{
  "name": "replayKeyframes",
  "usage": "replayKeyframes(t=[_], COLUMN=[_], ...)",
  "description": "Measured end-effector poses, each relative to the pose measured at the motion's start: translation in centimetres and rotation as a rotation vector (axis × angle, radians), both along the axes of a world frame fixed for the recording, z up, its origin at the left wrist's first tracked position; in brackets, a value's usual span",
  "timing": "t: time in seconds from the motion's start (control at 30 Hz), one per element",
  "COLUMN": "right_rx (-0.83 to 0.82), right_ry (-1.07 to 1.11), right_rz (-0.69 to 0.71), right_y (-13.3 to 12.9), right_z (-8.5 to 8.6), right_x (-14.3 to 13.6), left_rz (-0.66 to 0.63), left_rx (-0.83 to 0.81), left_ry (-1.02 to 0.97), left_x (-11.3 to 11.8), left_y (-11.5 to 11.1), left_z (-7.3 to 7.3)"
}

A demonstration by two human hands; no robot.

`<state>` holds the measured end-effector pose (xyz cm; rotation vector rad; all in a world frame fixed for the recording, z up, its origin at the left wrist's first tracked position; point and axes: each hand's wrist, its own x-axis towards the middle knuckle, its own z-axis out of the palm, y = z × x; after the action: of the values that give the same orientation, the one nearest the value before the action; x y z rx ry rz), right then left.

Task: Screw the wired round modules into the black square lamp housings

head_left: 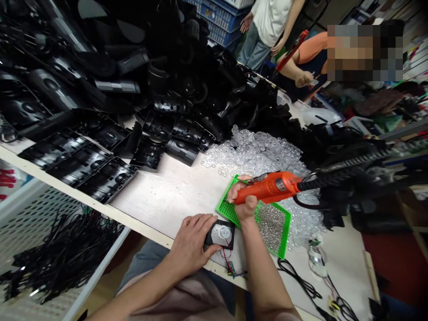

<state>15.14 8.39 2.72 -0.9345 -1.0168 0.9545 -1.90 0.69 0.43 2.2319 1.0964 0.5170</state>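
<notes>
My right hand (245,203) is wrapped around an orange electric screwdriver (272,187), its black cord running off to the right. The tool's tip is hidden at the left end of a green tray (286,236) filled with small metal screws (270,223). At the table's front edge my left hand (194,236) grips a black plastic housing (230,227), fingers along its left and upper side, thumb at the bottom. A silvery round part (224,232) sits inside the housing. Red wires lead from it to a small green circuit board (231,269).
Clear plastic pieces (257,149) lie heaped behind the tray. Black plastic shells (100,178) cover the table's left and back. A white basket (100,263) with black cables stands lower left. Wired parts (316,256) rest at right. Two other people are across the table.
</notes>
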Motion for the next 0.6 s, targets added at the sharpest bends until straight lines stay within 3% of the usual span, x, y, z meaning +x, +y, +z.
replayKeyframes(t=[0.1, 0.17, 0.27, 0.4, 0.47, 0.6], right_rx=[-0.002, 0.019, 0.07, 0.084, 0.047, 0.015], right_ry=[-0.011, 0.001, 0.042, 0.06, 0.085, 0.091], right_rz=[-0.002, -0.031, -0.098, -0.108, -0.105, -0.168], right_y=[0.2, 0.2, -0.8, -4.4, -6.6, -9.4], right_z=[-0.1, 0.8, 3.9, 7.8, 8.0, 5.8], right_x=[-0.2, -0.3, 0.0, 0.3, 0.1, -0.7], left_rz=[0.003, 0.002, 0.0, 0.013, 0.032, 0.058], left_rx=[-0.009, -0.012, -0.008, 0.001, 0.008, 0.028], left_ry=[-0.01, -0.011, -0.019, -0.025, -0.021, -0.023], left_x=[0.0, 0.0, 0.0, 0.0, 0.2, 0.4], left_y=[0.0, 0.0, 0.1, 0.1, 0.1, 0.0], left_z=[0.2, 0.3, 0.4, 0.3, 0.3, 0.3])
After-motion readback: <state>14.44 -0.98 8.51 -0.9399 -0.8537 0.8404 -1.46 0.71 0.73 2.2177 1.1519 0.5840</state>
